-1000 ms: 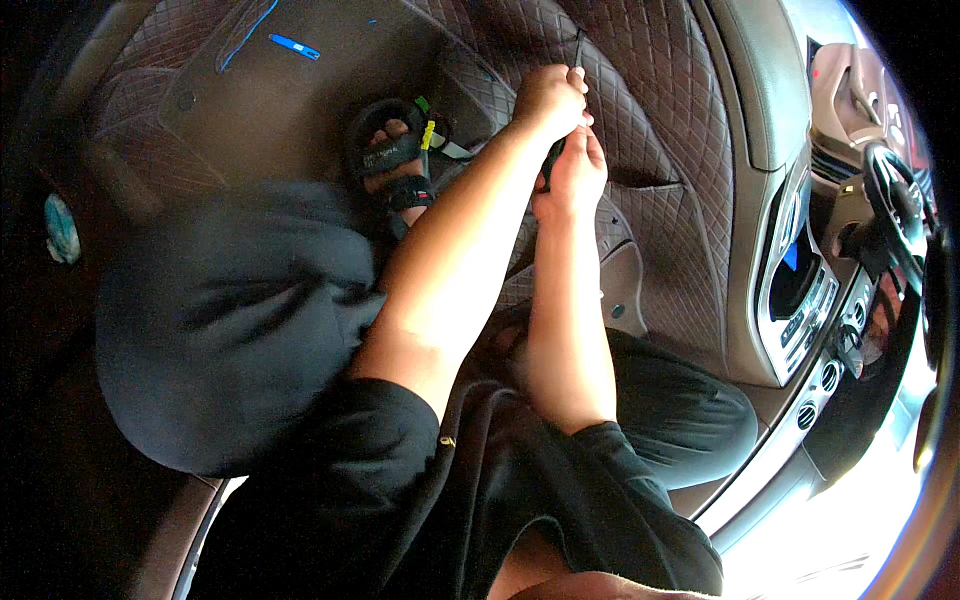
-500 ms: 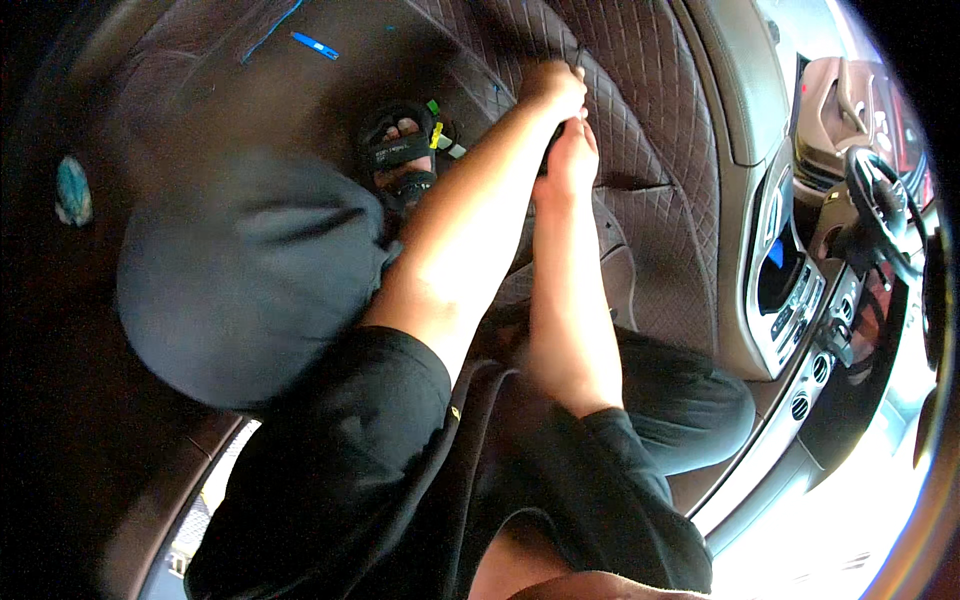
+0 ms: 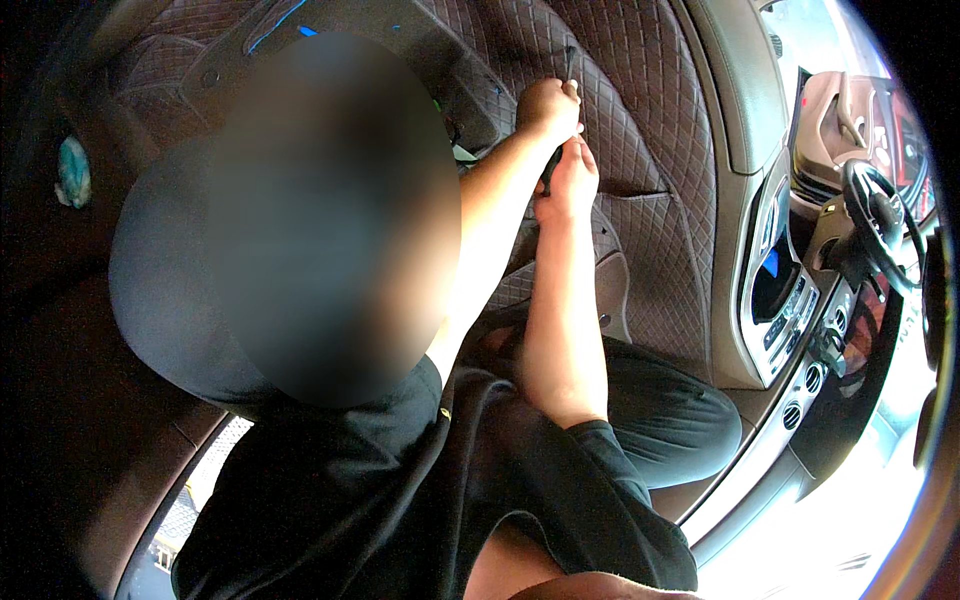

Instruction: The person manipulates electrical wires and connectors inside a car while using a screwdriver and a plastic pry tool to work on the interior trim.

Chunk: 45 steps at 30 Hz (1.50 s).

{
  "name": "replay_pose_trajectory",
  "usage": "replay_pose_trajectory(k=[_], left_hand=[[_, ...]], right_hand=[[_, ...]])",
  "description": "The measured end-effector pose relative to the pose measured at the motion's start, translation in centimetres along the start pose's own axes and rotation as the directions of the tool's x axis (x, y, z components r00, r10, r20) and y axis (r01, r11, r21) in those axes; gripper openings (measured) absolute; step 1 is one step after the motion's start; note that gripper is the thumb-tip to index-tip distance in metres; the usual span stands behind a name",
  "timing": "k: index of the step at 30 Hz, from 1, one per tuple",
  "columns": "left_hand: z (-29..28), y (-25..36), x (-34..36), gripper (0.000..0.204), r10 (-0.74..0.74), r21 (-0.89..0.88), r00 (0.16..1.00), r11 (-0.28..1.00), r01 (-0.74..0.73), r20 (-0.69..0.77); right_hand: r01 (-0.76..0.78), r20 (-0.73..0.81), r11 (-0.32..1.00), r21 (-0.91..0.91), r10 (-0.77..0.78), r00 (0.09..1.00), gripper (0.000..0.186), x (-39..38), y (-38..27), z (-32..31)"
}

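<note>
Both my hands are together over brown quilted matting point(image 3: 650, 240) inside a car. My left hand point(image 3: 548, 108) is closed around a slim black tool point(image 3: 570, 62), whose narrow end sticks out beyond the fist. Just nearer to me, my right hand point(image 3: 570, 182) is closed on a dark part point(image 3: 553, 168) that shows between the hands, seemingly of the same tool. Fingers cover most of it, so its exact kind does not show.
A blurred oval patch hides my left knee and foot. A crumpled blue-green item point(image 3: 72, 172) lies far left. On the right are the centre console point(image 3: 785, 310), a steering wheel point(image 3: 882, 215) and a seat side point(image 3: 735, 90). Bits of blue point(image 3: 308, 31) show at the top.
Both hands have come slightly towards me, and the black tool's narrow end now shows past my left fist. The blurred patch now covers the sandalled foot and knee seen before.
</note>
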State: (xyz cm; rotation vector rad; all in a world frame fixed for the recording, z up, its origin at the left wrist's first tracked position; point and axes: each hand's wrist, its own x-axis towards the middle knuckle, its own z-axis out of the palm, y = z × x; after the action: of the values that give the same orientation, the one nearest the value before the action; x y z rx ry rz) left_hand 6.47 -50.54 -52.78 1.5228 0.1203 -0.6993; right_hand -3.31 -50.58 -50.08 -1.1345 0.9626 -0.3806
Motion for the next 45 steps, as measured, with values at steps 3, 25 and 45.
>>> replay_pose_trajectory(k=[3, 25, 45], left_hand=[[1.5, 1.0, -0.3, 0.042, 0.049, -0.023, 0.999, 0.999, -0.049, 0.003], [1.4, 1.5, 3.8, 0.046, 0.046, 0.298, 0.999, 0.953, -0.052, 0.025], [2.2, 1.4, 2.4, 0.045, 0.168, 0.361, 0.985, 0.921, -0.144, -0.035]], right_hand=[[0.061, -0.014, 0.998, 0.012, -0.061, 0.998, 0.026, 1.3, -0.2, -1.3], [-0.164, 0.049, 0.983, 0.088, 0.16, 0.986, 0.023, 0.9, -3.4, 1.5], [-0.088, -0.088, 0.99, 0.11, 0.098, 0.991, 0.025, 0.3, -2.5, 1.2]])
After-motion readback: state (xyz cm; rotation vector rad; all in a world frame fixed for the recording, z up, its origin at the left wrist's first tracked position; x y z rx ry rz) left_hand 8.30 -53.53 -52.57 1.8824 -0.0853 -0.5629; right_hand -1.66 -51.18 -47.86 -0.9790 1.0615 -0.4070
